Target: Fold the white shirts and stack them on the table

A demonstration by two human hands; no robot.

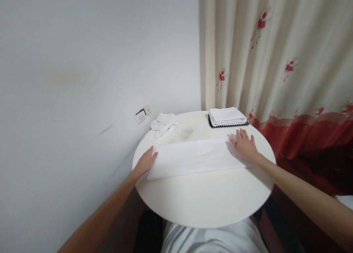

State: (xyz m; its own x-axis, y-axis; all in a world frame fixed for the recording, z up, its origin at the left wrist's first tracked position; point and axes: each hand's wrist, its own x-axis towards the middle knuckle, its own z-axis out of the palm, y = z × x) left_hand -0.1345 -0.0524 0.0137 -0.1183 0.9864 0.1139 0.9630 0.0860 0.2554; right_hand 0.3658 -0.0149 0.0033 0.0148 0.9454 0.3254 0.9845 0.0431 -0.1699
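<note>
A white cloth (pixel 193 159), folded into a long flat strip, lies across the middle of a round white table (pixel 205 201). At the strip's left end is my left hand (pixel 145 161), its thumb and fingers apart along the edge. My right hand (pixel 245 145) rests flat near the right end, fingers stretched out towards the far side of the table. The palm and wrist cover part of the cloth there.
A crumpled white cloth (pixel 164 124) lies at the table's far left, near a wall socket (pixel 140 116). Folded white cloths (pixel 227 115) are stacked at the far right on a dark mat with a beaded-looking edge (pixel 228 125). A curtain (pixel 275 61) hangs behind.
</note>
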